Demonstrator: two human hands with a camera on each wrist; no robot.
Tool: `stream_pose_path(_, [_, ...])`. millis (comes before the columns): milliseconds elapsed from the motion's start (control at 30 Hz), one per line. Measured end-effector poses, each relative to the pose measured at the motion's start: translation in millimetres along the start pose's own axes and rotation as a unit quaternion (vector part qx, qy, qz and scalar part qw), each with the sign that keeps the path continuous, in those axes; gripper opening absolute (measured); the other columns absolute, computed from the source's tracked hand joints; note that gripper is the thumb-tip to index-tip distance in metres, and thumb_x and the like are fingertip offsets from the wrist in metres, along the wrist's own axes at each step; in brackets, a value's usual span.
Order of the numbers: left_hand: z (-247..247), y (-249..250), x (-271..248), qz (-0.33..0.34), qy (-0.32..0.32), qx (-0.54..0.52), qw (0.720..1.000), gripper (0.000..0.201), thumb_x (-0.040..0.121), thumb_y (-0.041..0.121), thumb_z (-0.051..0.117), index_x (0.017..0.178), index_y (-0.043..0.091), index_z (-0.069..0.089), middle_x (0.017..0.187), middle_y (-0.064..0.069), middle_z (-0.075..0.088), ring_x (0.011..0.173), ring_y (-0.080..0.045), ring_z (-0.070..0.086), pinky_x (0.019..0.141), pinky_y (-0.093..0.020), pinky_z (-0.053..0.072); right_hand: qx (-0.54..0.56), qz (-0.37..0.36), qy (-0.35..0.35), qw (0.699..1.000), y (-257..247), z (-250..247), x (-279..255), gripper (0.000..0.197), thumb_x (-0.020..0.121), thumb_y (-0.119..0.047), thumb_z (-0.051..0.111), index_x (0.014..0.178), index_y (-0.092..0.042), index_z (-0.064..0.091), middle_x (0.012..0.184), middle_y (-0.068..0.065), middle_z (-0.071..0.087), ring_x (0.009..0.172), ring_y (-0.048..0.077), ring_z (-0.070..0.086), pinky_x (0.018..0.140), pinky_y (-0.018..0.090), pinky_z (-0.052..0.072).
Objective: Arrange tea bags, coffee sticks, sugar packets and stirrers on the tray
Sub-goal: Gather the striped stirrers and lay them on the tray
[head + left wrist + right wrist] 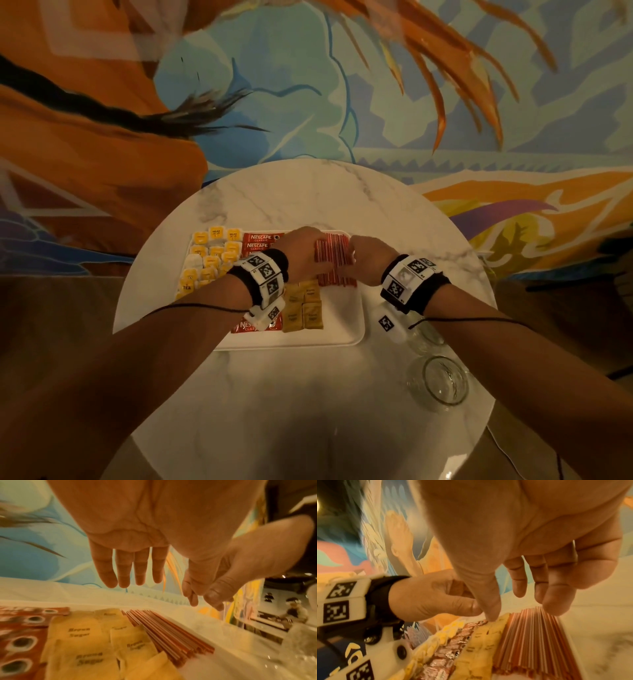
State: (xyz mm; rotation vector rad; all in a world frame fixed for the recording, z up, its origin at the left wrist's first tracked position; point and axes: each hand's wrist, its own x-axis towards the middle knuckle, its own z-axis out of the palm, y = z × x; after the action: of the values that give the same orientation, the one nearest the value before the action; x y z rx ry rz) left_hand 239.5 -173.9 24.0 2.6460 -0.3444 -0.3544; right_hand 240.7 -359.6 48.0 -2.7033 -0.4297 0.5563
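White marble tops the round bench (308,192), and on it sits a white tray (346,329). Yellow tea bags (209,257) fill the tray's left side, red coffee sticks (260,241) lie beside them, brown sugar packets (305,308) sit toward the near edge, and a row of red stirrers (334,260) lies on the tray's right part. Both hands hover over the stirrers: the left hand (137,536) has its fingers straight and slightly apart, holding nothing; the right hand (530,540) also has loose, extended fingers, empty, its fingertips (554,605) close above the stirrers' far ends. A clear glass (442,380) stands on the bench right of the tray.
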Motion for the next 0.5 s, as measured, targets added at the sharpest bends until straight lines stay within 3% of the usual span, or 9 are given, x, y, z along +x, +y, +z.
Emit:
stream_pose_path(67, [-6.6, -3.8, -16.1, -0.009, 0.009, -0.025, 1.000, 0.051, 0.085, 0.047, 0.071, 0.129, 0.025, 0.057, 0.128, 0.003, 0.058, 0.114, -0.017, 0.055, 0.099, -0.037, 0.046, 0.013, 0.006, 0.014, 1.000, -1.1, -0.9, -6.1, 0.031, 0.090, -0.035, 0.070, 0.113, -0.017, 0.059, 0.107, 0.002, 0.061, 0.092, 0.017, 0.053, 0.079, 0.029, 0.042])
stream_pose_path(167, [-11.7, -15.6, -43.1, -0.022, 0.030, -0.065, 0.997, 0.047, 0.088, 0.041, 0.070, 0.130, 0.025, 0.057, 0.125, 0.007, 0.056, 0.113, -0.011, 0.052, 0.097, -0.031, 0.042, 0.042, 0.012, 0.037, 0.998, 0.2, 1.3, -13.7, 0.039, 0.090, -0.040, 0.069, 0.118, -0.016, 0.058, 0.117, 0.003, 0.062, 0.102, 0.020, 0.058, 0.089, 0.034, 0.048])
stream_pose_path(267, [-11.2, -37.2, -68.9, -0.059, 0.069, -0.095, 0.991, 0.055, 0.087, 0.047, 0.070, 0.134, 0.026, 0.054, 0.141, 0.003, 0.052, 0.129, -0.017, 0.050, 0.107, -0.035, 0.042, 0.084, 0.008, 0.061, 0.995, 0.0, 6.3, -25.2, 0.039, 0.089, -0.038, 0.070, 0.121, -0.017, 0.059, 0.118, 0.001, 0.062, 0.106, 0.020, 0.059, 0.093, 0.034, 0.049])
stream_pose_path(500, [-8.8, -94.8, -130.1, -0.140, 0.133, -0.187, 0.963, 0.049, 0.081, 0.049, 0.076, 0.124, 0.028, 0.060, 0.134, 0.005, 0.058, 0.124, -0.017, 0.053, 0.100, -0.038, 0.047, 0.181, 0.063, 0.108, 0.976, -3.2, 27.9, -49.5, 0.046, 0.088, -0.039, 0.070, 0.128, -0.018, 0.059, 0.126, -0.002, 0.061, 0.110, 0.016, 0.058, 0.093, 0.029, 0.045])
